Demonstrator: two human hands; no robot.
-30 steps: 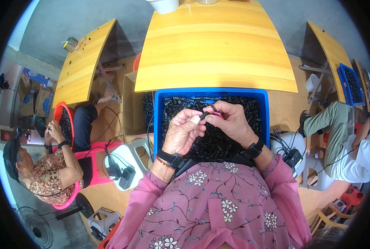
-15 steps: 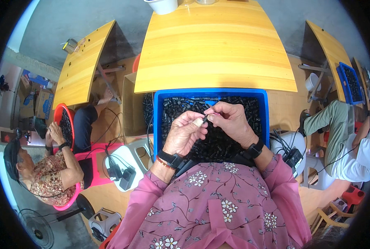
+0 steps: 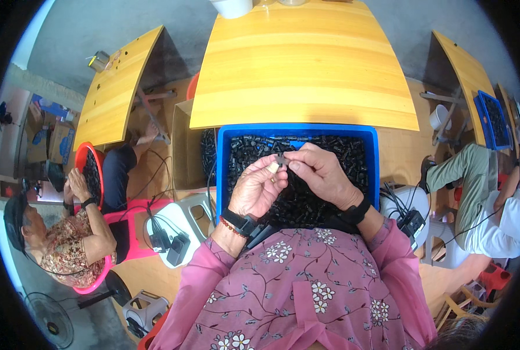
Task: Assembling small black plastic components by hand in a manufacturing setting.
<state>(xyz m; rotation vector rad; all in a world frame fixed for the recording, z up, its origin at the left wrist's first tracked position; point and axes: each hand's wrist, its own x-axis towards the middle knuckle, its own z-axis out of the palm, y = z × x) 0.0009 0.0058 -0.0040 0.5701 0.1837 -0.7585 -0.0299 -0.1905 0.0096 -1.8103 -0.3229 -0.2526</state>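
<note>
My left hand [image 3: 255,189] and my right hand [image 3: 324,178] meet over a blue tray [image 3: 375,181]. Between their fingertips sits a small black plastic part [image 3: 281,159], pinched by both. Its exact shape is too small to make out. The left palm is turned partly up, and its thumb tip shows a pale yellowish patch. My right thumb and forefinger press at the part's right side. Beneath my hands the tray is filled with loose black plastic pieces [image 3: 306,207], short and tube-like.
A yellow wooden table [image 3: 301,70] adjoins the tray's far edge. At left, a person holds a red basin [image 3: 84,156] of black parts, beside a white stool [image 3: 175,224] with cables. Someone sits at right near another blue tray [image 3: 482,111]. A cardboard box [image 3: 182,151] stands left of my tray.
Both hands have shifted slightly left with the black part. My left thumb has turned, and the part now shows more between the fingertips.
</note>
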